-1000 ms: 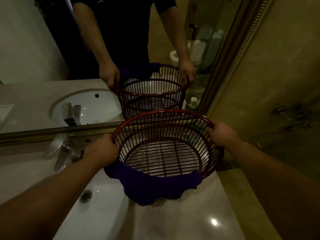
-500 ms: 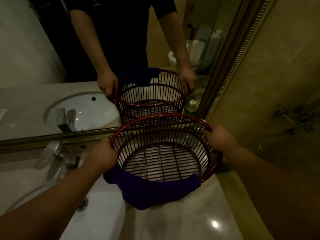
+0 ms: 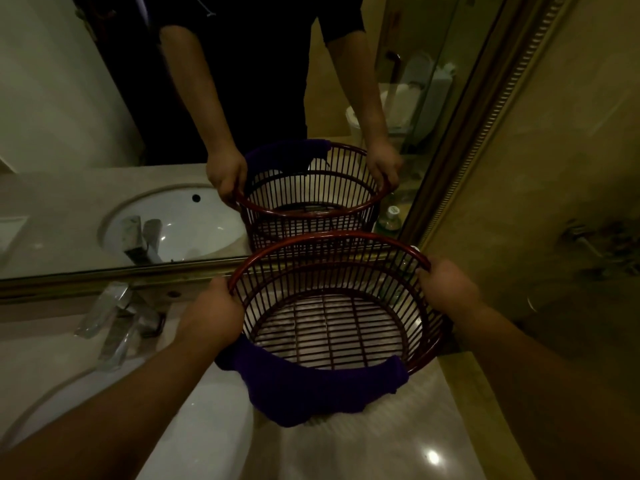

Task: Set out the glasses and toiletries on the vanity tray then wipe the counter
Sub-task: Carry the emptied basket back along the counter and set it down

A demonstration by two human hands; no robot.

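A round dark-red slatted basket (image 3: 325,242) is over the right part of the beige counter (image 3: 363,448), close to the mirror. My left hand (image 3: 211,311) grips its left rim and my right hand (image 3: 446,289) grips its right rim. A purple cloth (image 3: 311,386) hangs over the near rim and down the outside. The basket's grid floor shows nothing lying on it. No glasses, toiletries or vanity tray are visible.
A white sink (image 3: 207,424) lies left of the basket with a chrome faucet (image 3: 117,317) behind it. The gold-framed mirror (image 3: 104,271) rises right behind the basket. A small bottle (image 3: 389,220) shows in the reflection. The counter's right edge (image 3: 464,393) drops off beside the basket.
The basket and both hands sit a little lower and nearer in the view than a second ago. Both grips on the rim are unchanged.
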